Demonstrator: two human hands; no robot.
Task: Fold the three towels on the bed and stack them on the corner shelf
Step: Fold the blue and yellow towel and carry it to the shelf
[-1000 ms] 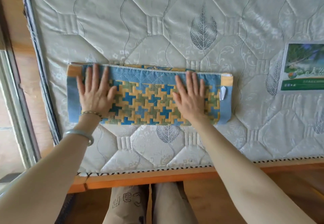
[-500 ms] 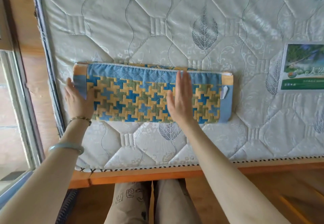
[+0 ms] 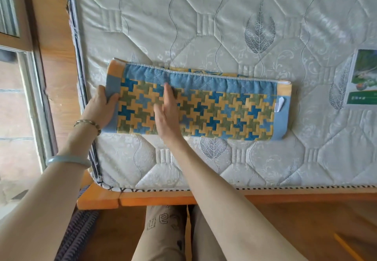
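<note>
my head-camera feed shows two forearms, bare as far up as i can see. just behind the left hand (image 3: 102,107), the wrist carries a thin gold-toned bracelet (image 3: 87,123) of small beads. farther up the same forearm sits a smooth, pale blue-green bangle (image 3: 68,160). the right hand (image 3: 166,113) and its wrist are bare. lower down i see tan trousers (image 3: 163,226) with dark outlined lettering printed on the left leg.

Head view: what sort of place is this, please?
Probably a bedroom in a home. A bare quilted mattress lies on an orange wooden bed frame, a window stands at the left, and a folded patterned towel lies on the mattress.
</note>
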